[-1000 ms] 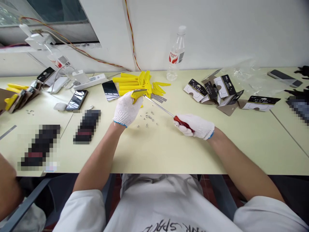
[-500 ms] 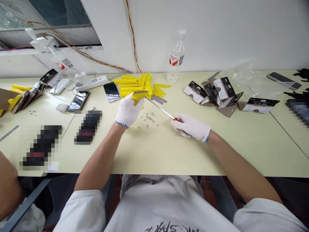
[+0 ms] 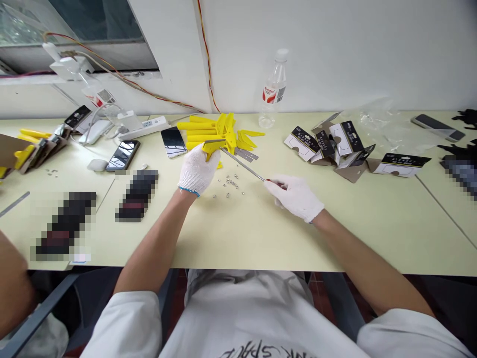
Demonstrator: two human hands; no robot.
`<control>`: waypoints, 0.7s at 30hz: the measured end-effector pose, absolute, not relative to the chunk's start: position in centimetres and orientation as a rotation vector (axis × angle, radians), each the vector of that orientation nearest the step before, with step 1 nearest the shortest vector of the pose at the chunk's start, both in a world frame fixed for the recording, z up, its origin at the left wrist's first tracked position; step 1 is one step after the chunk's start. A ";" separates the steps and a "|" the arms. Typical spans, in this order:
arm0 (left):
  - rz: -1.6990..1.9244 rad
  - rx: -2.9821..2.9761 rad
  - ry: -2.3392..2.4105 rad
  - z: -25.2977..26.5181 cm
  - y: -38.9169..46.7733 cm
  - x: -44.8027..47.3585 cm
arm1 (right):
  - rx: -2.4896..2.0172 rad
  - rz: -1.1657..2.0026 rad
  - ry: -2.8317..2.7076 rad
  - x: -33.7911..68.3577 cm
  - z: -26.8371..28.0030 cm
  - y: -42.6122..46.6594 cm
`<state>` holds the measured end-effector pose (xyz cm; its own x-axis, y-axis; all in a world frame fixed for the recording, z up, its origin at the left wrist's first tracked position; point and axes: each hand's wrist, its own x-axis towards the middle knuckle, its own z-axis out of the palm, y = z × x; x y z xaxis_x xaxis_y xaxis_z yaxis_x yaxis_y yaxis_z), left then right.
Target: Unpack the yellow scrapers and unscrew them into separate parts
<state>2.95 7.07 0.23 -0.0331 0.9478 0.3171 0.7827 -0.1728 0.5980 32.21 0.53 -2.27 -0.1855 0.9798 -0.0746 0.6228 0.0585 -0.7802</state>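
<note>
My left hand [image 3: 198, 169], in a white knit glove, is closed around a yellow scraper [image 3: 213, 146] with a thin metal blade along its top edge. In my right hand [image 3: 296, 195], gloved likewise, is a screwdriver [image 3: 250, 170], its red handle mostly covered by the fingers. The long shaft points up and left, and its tip meets the scraper's right end. Below the shaft, several small screws [image 3: 231, 183] lie scattered on the table. Behind my left hand sit a pile of yellow handles [image 3: 203, 133], loose yellow pieces [image 3: 246, 139] and flat metal blades [image 3: 246, 155].
A plastic bottle [image 3: 274, 92] stands near the wall. Opened cardboard packages [image 3: 345, 139] and a clear bag [image 3: 387, 132] lie at the right. Phones [image 3: 122, 155], a power strip [image 3: 143, 128] and another person's arm [image 3: 13, 286] are on the left.
My right hand has turned on the screwdriver handle, with the wrist shifted slightly left and its fingers covering more of the handle. My left hand still holds the scraper in nearly the same place.
</note>
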 end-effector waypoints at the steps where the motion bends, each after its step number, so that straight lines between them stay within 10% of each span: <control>1: 1.003 2.001 1.837 0.1 7.1 3.0 | -1.577 0.872 -1.905 32.1 -2.4 0.5; 21: 1.044 1.959 1.833 0.5 6.9 2.9 | -1.620 1.053 -1.814 32.6 -2.6 0.8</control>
